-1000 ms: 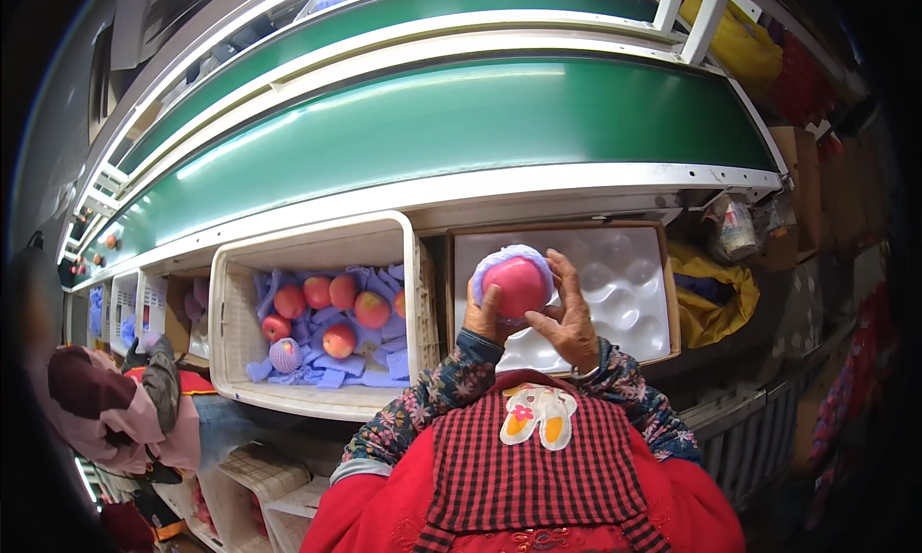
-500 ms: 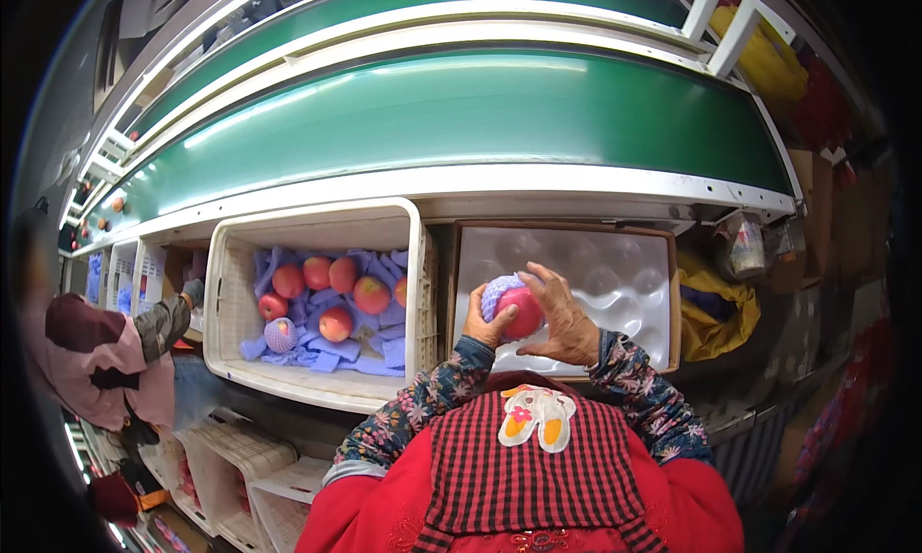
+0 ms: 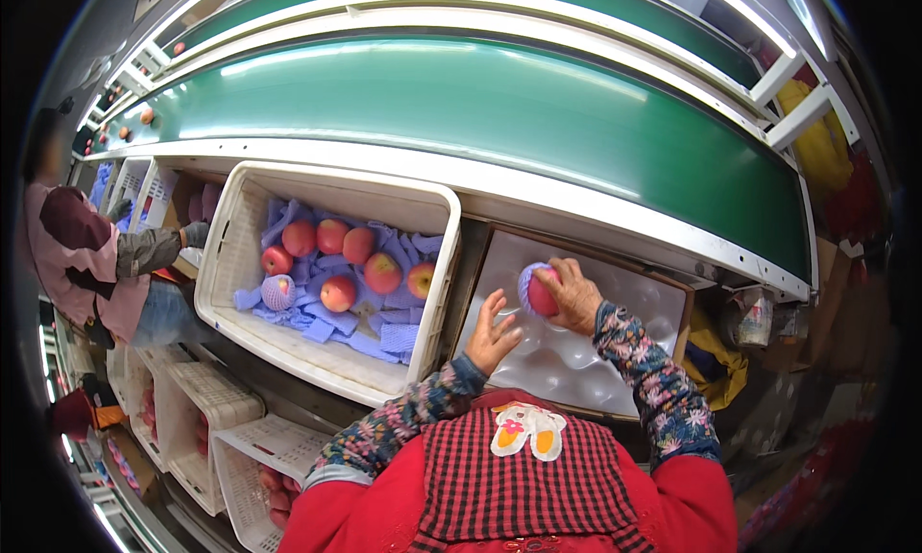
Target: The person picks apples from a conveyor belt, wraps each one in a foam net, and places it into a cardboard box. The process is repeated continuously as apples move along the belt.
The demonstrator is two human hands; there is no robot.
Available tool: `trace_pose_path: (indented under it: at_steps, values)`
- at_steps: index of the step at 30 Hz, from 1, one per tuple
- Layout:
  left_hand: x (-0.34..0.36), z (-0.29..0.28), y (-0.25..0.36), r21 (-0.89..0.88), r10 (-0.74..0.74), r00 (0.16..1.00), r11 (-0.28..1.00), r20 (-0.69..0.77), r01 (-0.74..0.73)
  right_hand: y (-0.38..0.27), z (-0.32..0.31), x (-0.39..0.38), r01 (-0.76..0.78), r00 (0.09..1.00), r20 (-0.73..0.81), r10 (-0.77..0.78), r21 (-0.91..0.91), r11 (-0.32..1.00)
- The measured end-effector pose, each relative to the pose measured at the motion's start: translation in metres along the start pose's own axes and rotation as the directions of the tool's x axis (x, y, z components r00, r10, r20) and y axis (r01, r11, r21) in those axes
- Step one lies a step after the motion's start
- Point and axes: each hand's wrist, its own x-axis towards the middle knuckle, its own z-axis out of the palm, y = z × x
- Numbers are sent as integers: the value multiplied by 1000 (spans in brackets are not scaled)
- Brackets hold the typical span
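Note:
My right hand [image 3: 576,298] is closed round a red apple [image 3: 545,294] whose left side is wrapped in a lilac foam net [image 3: 526,286]. It holds the apple over a box [image 3: 688,308] lined with a white moulded tray [image 3: 615,356] of round hollows. My left hand [image 3: 493,334] is apart from the apple, fingers spread, near the box's left edge, and holds nothing. To the left stands a white plastic crate [image 3: 327,369] with several red apples [image 3: 338,293] lying on lilac foam nets [image 3: 317,325]. One apple [image 3: 279,292] in it wears a net.
A green conveyor belt [image 3: 432,102] with a white metal rail [image 3: 538,177] runs behind the crate and box. At left a person in pink [image 3: 91,251] reaches to other containers. More white crates [image 3: 192,409] stand lower left. A yellow bag [image 3: 725,366] lies right of the box.
My left hand has let go of the netted apple and moved left and down with fingers spread. My right hand now holds the apple alone, slightly farther right. The whole view has turned.

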Motion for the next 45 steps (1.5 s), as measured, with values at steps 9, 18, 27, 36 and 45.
trace_pose_path:
  at_steps: [9,18,27,36,45]
  values:
    - [-77,-90,94,4,341,940,940,-5,-341,65,42,29,-62,915,400,-53,270,961]
    - [-91,-240,114,307,225,798,950,-558,-54,25,6,62,248,965,99,-241,-65,966]
    - [8,-309,93,974,157,962,84,-222,210,0,28,20,-124,992,2,126,-141,982]
    - [10,-217,-40,978,-427,898,-121,103,-170,-95,35,-43,-296,908,-253,333,174,939]
    - [22,-198,72,880,146,955,372,258,-295,-125,11,10,-36,884,-361,297,582,813]
